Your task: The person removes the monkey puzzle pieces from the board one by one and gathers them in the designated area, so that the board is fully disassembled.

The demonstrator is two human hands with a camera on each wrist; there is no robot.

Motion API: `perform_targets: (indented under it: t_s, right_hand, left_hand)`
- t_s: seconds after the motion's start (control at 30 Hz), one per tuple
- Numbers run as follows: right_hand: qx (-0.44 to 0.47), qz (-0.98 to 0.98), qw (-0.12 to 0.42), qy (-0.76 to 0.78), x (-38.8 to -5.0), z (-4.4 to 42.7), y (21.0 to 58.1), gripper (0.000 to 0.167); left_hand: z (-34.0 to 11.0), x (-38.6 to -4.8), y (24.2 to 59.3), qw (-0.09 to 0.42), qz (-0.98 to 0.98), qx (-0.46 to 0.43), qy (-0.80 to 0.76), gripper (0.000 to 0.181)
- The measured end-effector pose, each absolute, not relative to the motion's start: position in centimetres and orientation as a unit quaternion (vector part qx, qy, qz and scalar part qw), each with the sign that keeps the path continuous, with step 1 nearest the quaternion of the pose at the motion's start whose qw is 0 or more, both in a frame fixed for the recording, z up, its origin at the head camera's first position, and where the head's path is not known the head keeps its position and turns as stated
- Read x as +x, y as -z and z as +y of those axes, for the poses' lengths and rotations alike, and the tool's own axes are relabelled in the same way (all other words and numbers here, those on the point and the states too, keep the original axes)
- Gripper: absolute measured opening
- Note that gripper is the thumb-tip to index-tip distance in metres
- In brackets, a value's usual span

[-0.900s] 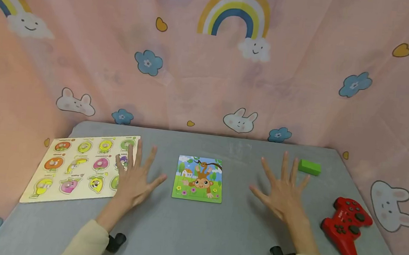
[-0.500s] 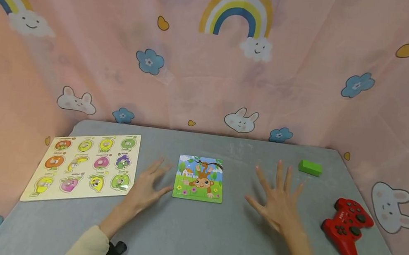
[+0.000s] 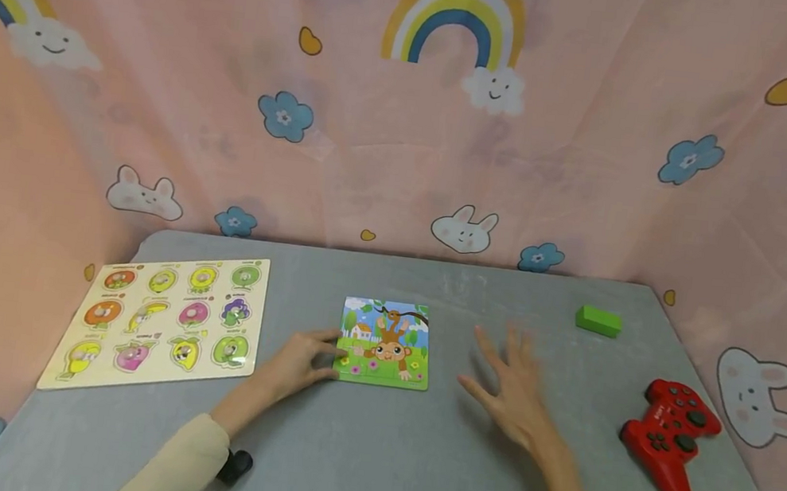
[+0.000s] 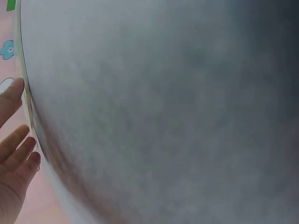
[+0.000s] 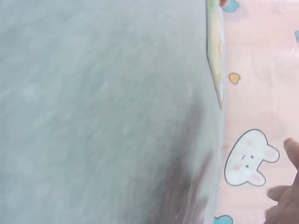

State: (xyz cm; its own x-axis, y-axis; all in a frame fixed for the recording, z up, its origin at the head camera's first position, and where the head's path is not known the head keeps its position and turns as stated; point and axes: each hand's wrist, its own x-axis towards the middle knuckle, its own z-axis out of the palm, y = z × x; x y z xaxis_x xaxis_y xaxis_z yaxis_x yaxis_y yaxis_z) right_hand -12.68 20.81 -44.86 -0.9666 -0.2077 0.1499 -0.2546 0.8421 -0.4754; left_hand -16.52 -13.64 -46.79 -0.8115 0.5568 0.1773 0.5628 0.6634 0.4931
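Pink curtain (image 3: 587, 186) is hanging beyond monkey puzzle (image 3: 387, 346); your left hand (image 3: 296, 361), fingers loose, is touching puzzle's left edge; your right hand (image 3: 518, 396), fingers spread, is hovering right of puzzle.

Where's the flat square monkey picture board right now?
In the head view, the flat square blue-and-green monkey board lies near the middle of the grey table, left hand at its left edge, right hand apart to its right.
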Motion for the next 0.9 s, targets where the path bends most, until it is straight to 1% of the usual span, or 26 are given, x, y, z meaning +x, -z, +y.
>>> perform_targets:
  t_s: [0.23,0.43,0.53,0.73,0.9]
  right_hand:
    - [0.115,-0.928,-0.012,-0.353,-13.9,20.2,45.1,0.068]
    - [0.110,-0.883,-0.038,-0.455,-15.4,19.4,45.3,0.058]
    - [0.102,-0.857,-0.060,-0.502,-16.0,19.1,45.4,0.054]
    - [0.109,-0.819,-0.097,-0.555,-17.3,18.8,45.9,0.053]
    - [0.095,-0.795,-0.115,-0.587,-18.2,18.5,46.5,0.051]
  left_hand:
    - [-13.7,-16.7,46.8,-0.014,-0.907,-0.329,0.264,0.030]
    - [-13.8,-16.8,46.6,-0.027,-0.904,-0.333,0.266,0.030]
    - [-13.8,-16.9,46.4,-0.030,-0.906,-0.333,0.260,0.030]
    - [-13.6,-16.9,46.4,-0.034,-0.909,-0.331,0.253,0.029]
    - [-13.6,-16.8,46.4,-0.044,-0.907,-0.325,0.264,0.029]
